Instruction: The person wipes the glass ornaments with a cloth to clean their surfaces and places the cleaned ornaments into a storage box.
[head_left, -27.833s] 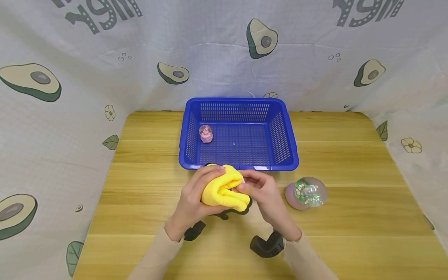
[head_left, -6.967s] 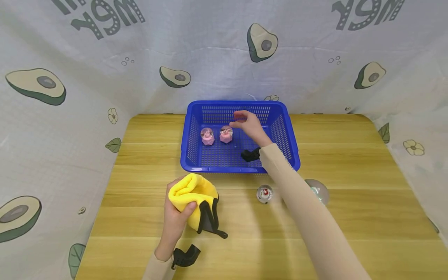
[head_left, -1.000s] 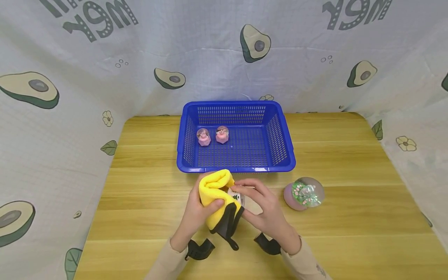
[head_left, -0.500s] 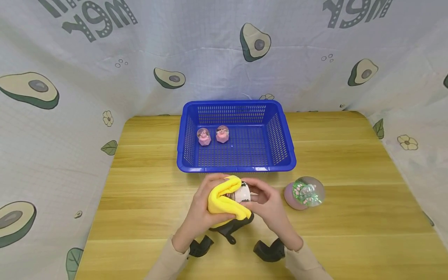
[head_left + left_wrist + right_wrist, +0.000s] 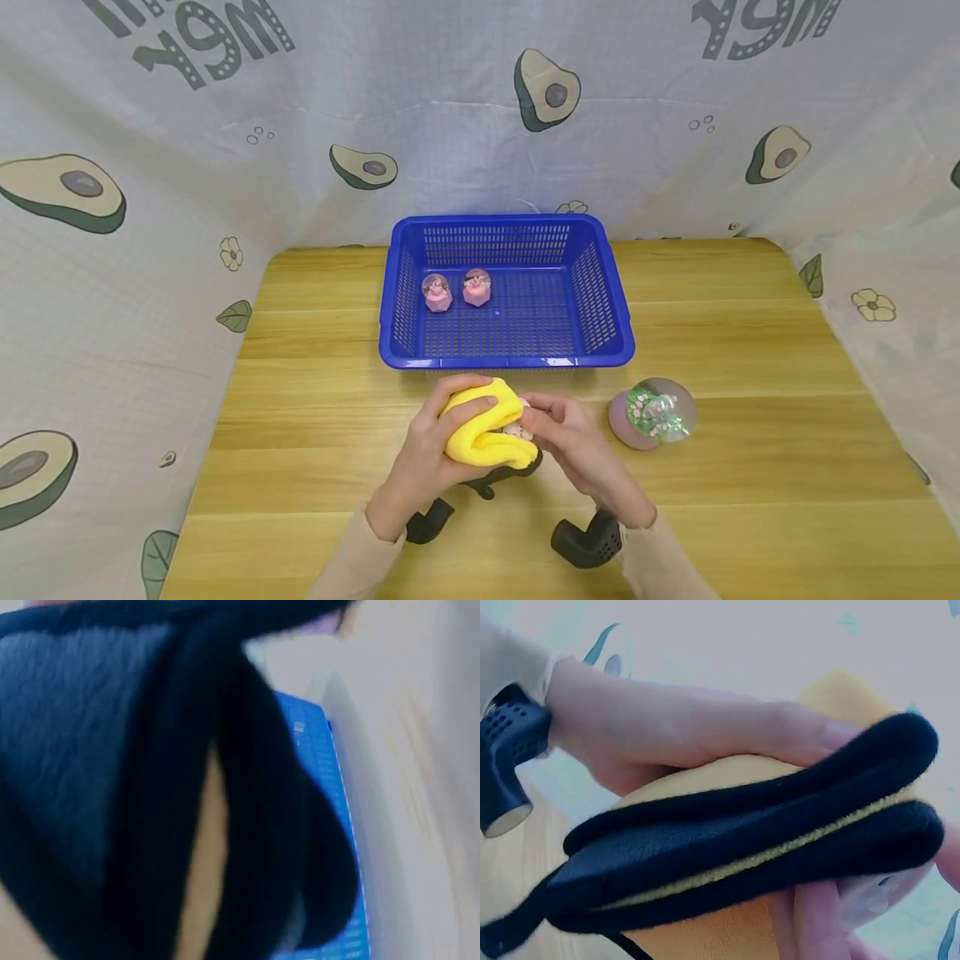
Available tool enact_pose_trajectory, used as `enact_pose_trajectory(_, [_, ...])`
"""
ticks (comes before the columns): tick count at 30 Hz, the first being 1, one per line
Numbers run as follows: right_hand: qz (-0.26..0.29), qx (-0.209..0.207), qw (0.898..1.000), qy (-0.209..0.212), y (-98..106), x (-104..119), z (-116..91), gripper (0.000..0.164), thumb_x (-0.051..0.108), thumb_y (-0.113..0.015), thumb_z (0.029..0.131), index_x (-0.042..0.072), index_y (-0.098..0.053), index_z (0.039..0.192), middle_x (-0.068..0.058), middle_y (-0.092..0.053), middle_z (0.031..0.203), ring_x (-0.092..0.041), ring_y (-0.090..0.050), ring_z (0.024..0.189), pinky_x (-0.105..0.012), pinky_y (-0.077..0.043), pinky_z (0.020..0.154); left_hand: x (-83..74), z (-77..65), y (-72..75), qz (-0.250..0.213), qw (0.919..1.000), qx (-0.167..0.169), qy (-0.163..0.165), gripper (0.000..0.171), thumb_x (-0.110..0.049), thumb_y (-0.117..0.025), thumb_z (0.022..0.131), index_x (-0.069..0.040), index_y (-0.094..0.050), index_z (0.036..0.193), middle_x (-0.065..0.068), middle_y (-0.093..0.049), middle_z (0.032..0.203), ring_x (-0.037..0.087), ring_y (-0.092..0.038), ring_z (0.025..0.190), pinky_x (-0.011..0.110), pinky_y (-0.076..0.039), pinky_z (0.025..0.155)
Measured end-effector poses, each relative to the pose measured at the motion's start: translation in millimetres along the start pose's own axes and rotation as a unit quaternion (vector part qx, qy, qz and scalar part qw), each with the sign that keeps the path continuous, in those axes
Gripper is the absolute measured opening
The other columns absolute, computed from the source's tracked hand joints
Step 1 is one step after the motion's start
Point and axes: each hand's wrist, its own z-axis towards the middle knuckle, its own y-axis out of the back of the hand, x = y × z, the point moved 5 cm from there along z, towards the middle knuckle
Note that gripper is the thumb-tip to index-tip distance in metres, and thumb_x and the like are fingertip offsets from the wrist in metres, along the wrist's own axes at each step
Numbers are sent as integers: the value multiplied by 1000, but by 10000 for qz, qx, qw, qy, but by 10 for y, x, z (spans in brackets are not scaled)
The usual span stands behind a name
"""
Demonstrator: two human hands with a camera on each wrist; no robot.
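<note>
Along left side and top of the frame, a white curtain [image 5: 150,333] with avocado prints. Across the lower part, a wooden worktop [image 5: 300,367]. In the centre, on this worktop, a blue basket [image 5: 506,362]; inside its left half, a first pink globe [image 5: 438,295] and, near it to the right, a second pink globe [image 5: 477,289], both upright. Below the basket, in lower centre, the left hand [image 5: 431,444], with fingers curled around a folded yellow cloth [image 5: 472,440] with dark edging. At the cloth's right opening, a small whitish object [image 5: 516,431], mostly covered, perhaps also a globe. Just to the right, the right hand [image 5: 576,443], pinching this object narrowly between thumb and fingers. Farther, right of centre, a large globe [image 5: 654,414] with lilac base, clear dome directed to the right.
</note>
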Motion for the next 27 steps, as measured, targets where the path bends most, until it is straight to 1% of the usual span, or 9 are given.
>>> enact_pose_trajectory(4, [-553, -413, 9976, 6, -13, 31, -11, 44, 18, -59, 94, -16, -51, 119, -11, -66, 101, -16, -64, 89, -30, -53, 81, 48, -14, 16, -163, 9991, -270, 293, 41, -33, -69, 87, -9, -55, 118, 17, -51, 121, 32, -54, 107, 40, -47, 93])
enact_pose_trajectory(7, [-1026, -800, 9914, 125, -23, 64, -26, 42, 14, -62, 92, -14, -51, 121, -15, -64, 105, -17, -63, 92, -30, -53, 82, 91, -27, 15, -337, 9969, -310, 646, 42, -32, -72, 86, -10, -55, 117, 15, -52, 121, 31, -54, 108, 40, -46, 93])
enact_pose_trajectory(10, [-1558, -1103, 9807, 419, -50, 98, -42, 38, 8, -64, 90, -11, -54, 121, -17, -63, 104, -17, -63, 91, -28, -53, 81, 129, -45, 18, -568, 9924, -330, 1043, 45, -17, -79, 79, -10, -55, 116, 14, -53, 121, 31, -54, 108, 40, -45, 93])
enact_pose_trajectory(13, [-2016, -1270, 9673, 875, -81, 138, -63, 36, 2, -66, 88, -10, -56, 120, -15, -63, 97, -14, -62, 86, -25, -54, 75, 167, -63, 18, -856, 9854, -335, 1433, 50, -2, -80, 71, -10, -56, 115, 13, -54, 121, 29, -54, 110, 39, -44, 94])
enact_pose_trajectory(15, [-2226, -1261, 9584, 1267, -105, 167, -75, 36, 0, -67, 86, -9, -56, 119, -13, -62, 96, -12, -61, 85, -24, -54, 71, 192, -74, 17, -1088, 9790, -345, 1690, 48, -6, -80, 73, -9, -57, 116, 12, -55, 121, 28, -53, 112, 38, -43, 95])
enact_pose_trajectory(19, [-2474, -1016, 9375, 2226, -144, 230, -92, 38, 0, -70, 84, -8, -57, 119, -14, -61, 101, -13, -60, 89, -25, -54, 69, 234, -85, 11, -1601, 9641, -345, 2090, 47, -26, -78, 80, -7, -56, 118, 11, -56, 120, 27, -52, 111, 34, -45, 92])
enact_pose_trajectory(21, [-2594, -860, 9264, 2591, -150, 249, -96, 40, 10, -71, 86, -7, -57, 120, -14, -60, 104, -14, -59, 92, -25, -54, 70, 247, -89, 7, -1848, 9559, -320, 2260, 51, -32, -76, 81, -6, -55, 120, 11, -55, 120, 26, -52, 110, 32, -47, 89])
enact_pose_trajectory(25, [-3051, -570, 9000, 3060, -151, 278, -94, 47, 29, -68, 88, -5, -57, 120, -13, -59, 107, -16, -58, 93, -26, -54, 71, 282, -118, -11, -2335, 9366, -252, 2600, 56, -32, -74, 83, -2, -50, 123, 14, -53, 121, 22, -55, 103, 30, -50, 84])
enact_pose_trajectory(27, [-3346, -428, 8832, 3258, -154, 296, -94, 48, 32, -66, 88, -2, -57, 121, -13, -59, 108, -16, -57, 92, -25, -54, 72, 304, -143, -24, -2553, 9260, -232, 2771, 58, -32, -73, 83, 1, -48, 124, 14, -53, 118, 20, -56, 97, 28, -51, 80])
